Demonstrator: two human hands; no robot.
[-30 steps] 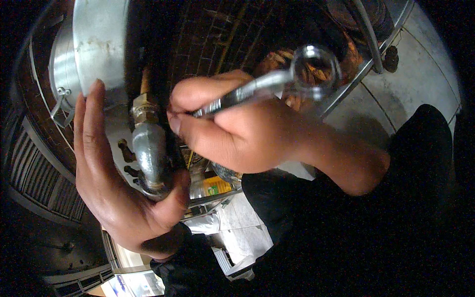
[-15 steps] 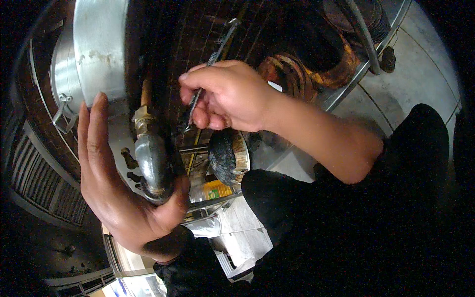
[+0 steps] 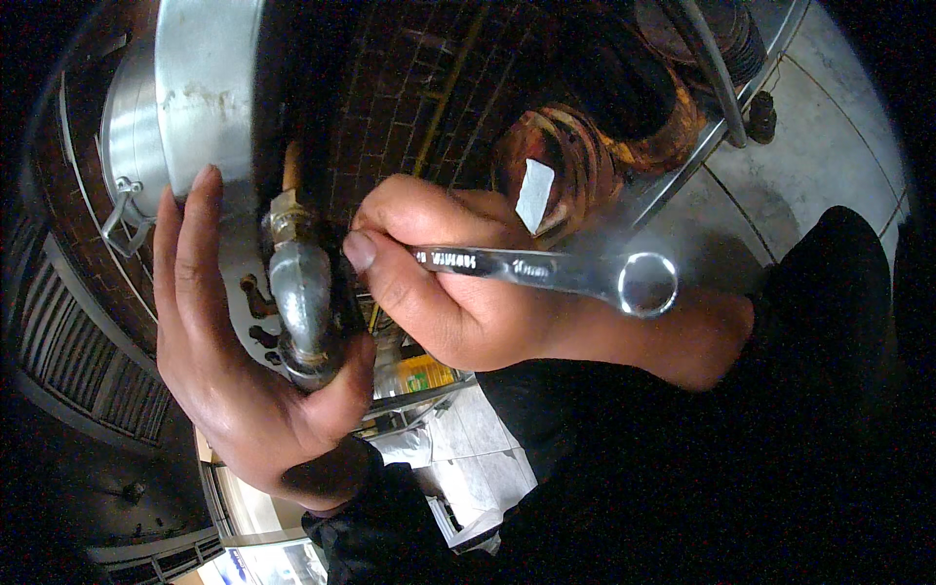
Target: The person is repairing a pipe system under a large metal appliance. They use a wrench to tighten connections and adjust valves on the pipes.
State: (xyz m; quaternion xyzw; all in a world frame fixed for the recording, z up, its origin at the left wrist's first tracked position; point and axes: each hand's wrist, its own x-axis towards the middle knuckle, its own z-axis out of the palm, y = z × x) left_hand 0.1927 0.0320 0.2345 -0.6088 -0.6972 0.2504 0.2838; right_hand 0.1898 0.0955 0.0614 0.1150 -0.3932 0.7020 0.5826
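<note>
My left hand [image 3: 229, 361] is beside a grey metal pipe elbow [image 3: 300, 297], its fingers stretched out straight and the thumb curving past the elbow's lower end. Its fingertips reach the side of a large aluminium pot [image 3: 210, 88]. Above the elbow sits a brass fitting [image 3: 287, 222] with a copper-coloured tube. A shiny wrench [image 3: 526, 268] is pinched between thumb and fingers of my right hand [image 3: 458, 283]. Its ring end points right, over my forearm; the opposite end is hidden by my fingers. The wrench is apart from the fitting.
Another aluminium pot [image 3: 132, 146] with a wire handle stands at the far left. Rusty round metal parts [image 3: 565, 175] lie at upper right, with a white scrap [image 3: 534, 195] there. A metal rail [image 3: 673, 200] borders the tiled floor [image 3: 819, 146]. Below is a yellow container [image 3: 414, 375].
My right hand has turned over and moved slightly down. The wrench, formerly pointing up, has swung so its ring end lies to the right. My left hand stays at the elbow.
</note>
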